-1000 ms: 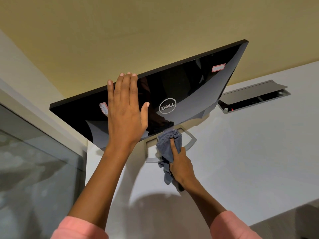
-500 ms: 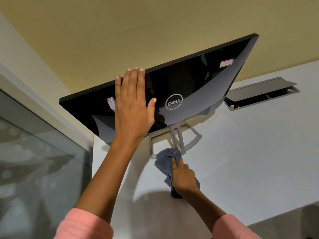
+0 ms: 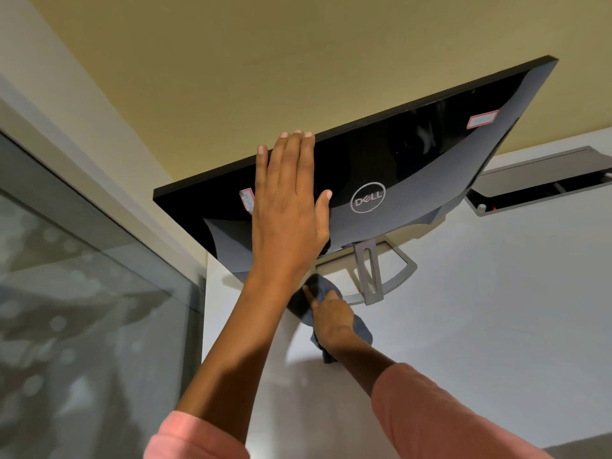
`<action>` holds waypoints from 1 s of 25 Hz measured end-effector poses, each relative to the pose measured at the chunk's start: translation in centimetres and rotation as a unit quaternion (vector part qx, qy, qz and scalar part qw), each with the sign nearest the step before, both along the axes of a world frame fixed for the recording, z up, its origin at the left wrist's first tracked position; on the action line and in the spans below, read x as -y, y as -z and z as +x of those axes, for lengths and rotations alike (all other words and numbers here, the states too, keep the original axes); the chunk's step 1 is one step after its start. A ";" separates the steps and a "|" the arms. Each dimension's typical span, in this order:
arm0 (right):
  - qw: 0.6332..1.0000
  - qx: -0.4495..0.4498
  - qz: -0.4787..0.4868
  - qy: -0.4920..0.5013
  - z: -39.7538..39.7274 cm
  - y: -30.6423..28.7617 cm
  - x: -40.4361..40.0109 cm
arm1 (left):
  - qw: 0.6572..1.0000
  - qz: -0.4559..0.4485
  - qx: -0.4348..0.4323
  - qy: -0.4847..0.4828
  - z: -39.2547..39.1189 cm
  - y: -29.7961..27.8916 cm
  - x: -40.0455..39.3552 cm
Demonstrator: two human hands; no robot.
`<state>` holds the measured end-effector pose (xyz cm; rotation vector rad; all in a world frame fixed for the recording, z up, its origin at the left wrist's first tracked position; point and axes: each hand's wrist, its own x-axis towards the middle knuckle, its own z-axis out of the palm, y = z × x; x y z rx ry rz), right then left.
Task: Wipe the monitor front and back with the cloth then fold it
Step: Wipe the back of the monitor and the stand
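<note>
Glossy black plastic was pretty much all you could see of the flat black Dell monitor [image 3: 414,167], since its back faced us as it stood on the white counter [image 3: 496,309] close to the yellowish wall [image 3: 231,61]. Person's left hand [image 3: 288,207] was laid flat against that back panel, fingers [image 3: 298,154] straight and close together with the thumb out to the side, partly covering a small red-edged white sticker [image 3: 246,199]. Another sticker like it [image 3: 482,119] sat up by the far top corner. Right hand [image 3: 331,321] was down low on the counter, gripping a bunched grey-blue cloth [image 3: 323,293], fingers curled into it with one finger pointing forward, pressed right at the near left end of the monitor's grey metal frame stand [image 3: 374,276]. Pink sleeves [image 3: 447,419] on both arms. Off to the right a grey cable hatch [image 3: 536,180] in the counter stood open, and a glass panel [image 3: 82,309] ran along the left side.
</note>
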<state>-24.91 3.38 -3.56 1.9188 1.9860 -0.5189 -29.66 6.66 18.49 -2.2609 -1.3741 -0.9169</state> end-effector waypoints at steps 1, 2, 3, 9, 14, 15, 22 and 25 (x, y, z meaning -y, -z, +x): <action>1.000 -0.005 0.002 -0.010 0.3 0.3 0.3 | 1.000 -0.001 -0.001 0.001 0.0 0.0 0.0; 1.000 -0.013 0.002 -0.022 0.8 0.5 1.0 | 1.000 -0.002 -0.002 0.003 0.0 0.0 0.0; 0.999 -0.023 0.005 -0.034 1.6 0.5 1.6 | 1.000 -0.004 -0.005 0.004 0.0 -0.1 0.0; 0.994 -0.104 -0.019 -0.023 6.5 0.8 3.7 | 0.999 -0.015 -0.033 -0.010 -0.4 -0.2 -0.1; 0.995 -0.060 0.018 -0.077 12.2 -1.4 5.3 | 1.000 -0.014 -0.003 -0.028 0.5 -0.1 0.2; 0.995 -0.057 0.020 -0.076 13.1 -1.7 5.5 | 0.999 -0.014 0.006 -0.031 0.6 -0.1 0.2; 0.995 -0.091 0.013 0.023 19.9 -1.4 6.1 | 0.993 -0.029 -0.037 -0.111 2.9 -0.2 1.1; 0.978 -0.134 0.065 0.145 22.7 -2.2 5.0 | 0.992 -0.032 -0.066 -0.106 5.2 -0.3 1.0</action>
